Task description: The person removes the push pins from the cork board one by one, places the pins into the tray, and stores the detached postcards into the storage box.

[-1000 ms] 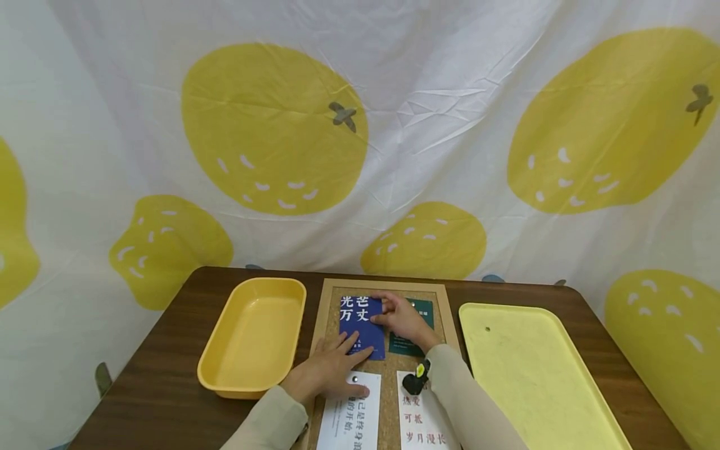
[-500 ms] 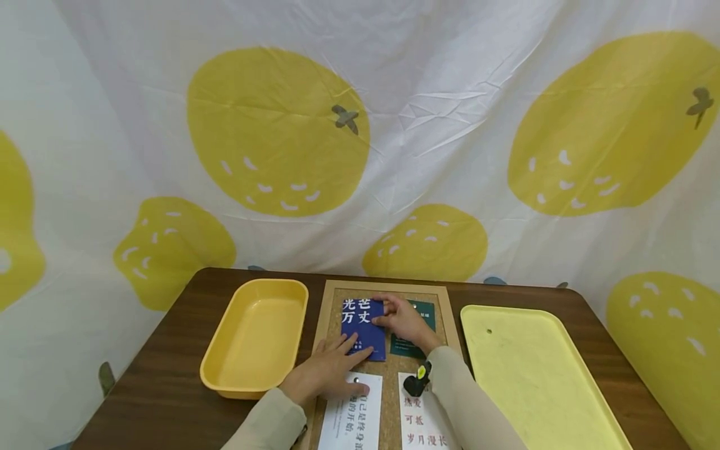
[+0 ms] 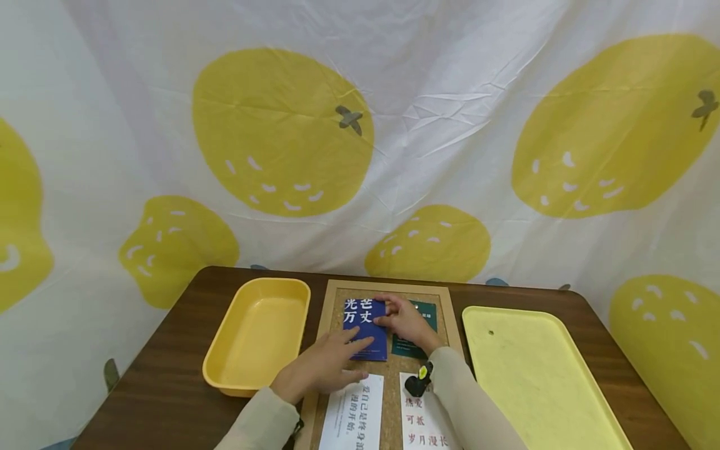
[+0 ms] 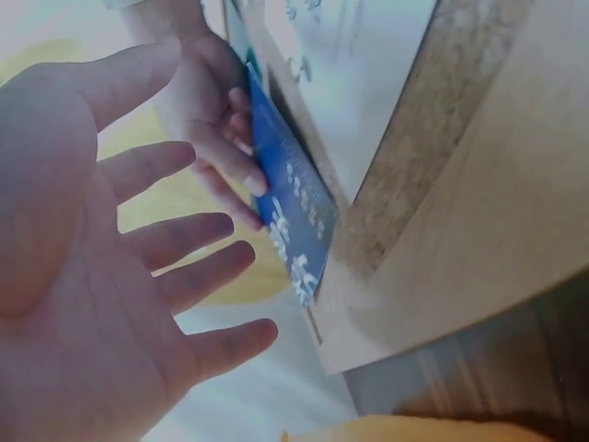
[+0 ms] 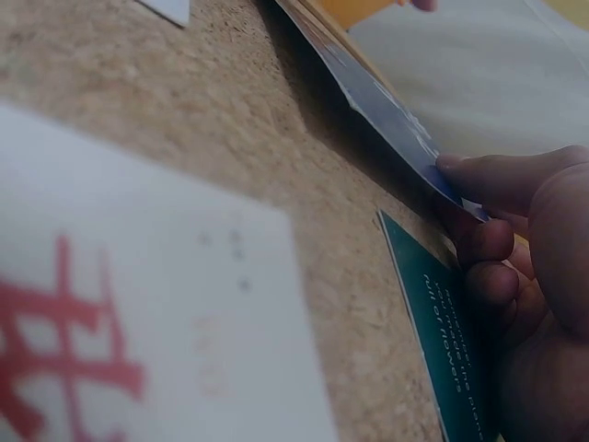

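A blue card with white Chinese characters lies over the upper left of the framed cork board. My right hand pinches its right edge between thumb and fingers. In the right wrist view the blue card stands tilted off the cork, a shadow beneath it. A green card lies just under the right hand's fingers. My left hand is spread with nothing in it, over the board's left side. In the left wrist view its palm and spread fingers show, apart from the blue card.
Lower on the board lie a white card with dark characters and one with red characters. A deep orange tray stands left, a flat yellow tray right. A fruit-print cloth hangs behind the wooden table.
The left hand has lifted from the blue card's lower part and drawn slightly left. The right hand keeps its pinch on the card's right edge. The head view has shifted slightly.
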Motion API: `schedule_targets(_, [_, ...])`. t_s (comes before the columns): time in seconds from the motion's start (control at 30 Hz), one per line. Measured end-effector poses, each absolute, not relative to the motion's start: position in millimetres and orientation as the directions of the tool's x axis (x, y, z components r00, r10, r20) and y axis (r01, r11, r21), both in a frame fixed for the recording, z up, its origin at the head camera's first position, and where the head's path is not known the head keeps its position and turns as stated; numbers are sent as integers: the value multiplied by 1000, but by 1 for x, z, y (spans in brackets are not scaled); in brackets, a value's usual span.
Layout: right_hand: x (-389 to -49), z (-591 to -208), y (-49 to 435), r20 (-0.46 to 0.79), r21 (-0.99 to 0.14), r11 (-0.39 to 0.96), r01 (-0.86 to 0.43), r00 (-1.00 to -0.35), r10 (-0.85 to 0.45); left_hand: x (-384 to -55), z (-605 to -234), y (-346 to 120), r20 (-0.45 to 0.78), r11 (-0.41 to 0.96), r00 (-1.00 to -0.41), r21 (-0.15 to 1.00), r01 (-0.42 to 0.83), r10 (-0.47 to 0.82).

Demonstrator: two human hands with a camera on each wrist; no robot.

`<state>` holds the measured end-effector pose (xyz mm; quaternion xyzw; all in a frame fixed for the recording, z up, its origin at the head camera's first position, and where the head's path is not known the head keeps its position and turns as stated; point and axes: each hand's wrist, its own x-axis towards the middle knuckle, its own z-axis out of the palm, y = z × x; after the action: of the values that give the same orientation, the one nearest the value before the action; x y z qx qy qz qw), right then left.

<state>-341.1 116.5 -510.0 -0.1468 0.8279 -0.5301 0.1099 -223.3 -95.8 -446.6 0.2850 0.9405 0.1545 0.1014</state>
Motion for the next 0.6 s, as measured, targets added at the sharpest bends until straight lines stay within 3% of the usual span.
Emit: schedule_targets(0.6, [-339, -507, 116, -14, -925, 357, -127, -930, -367, -222, -425, -139, 82, 769, -875, 444, 460, 476])
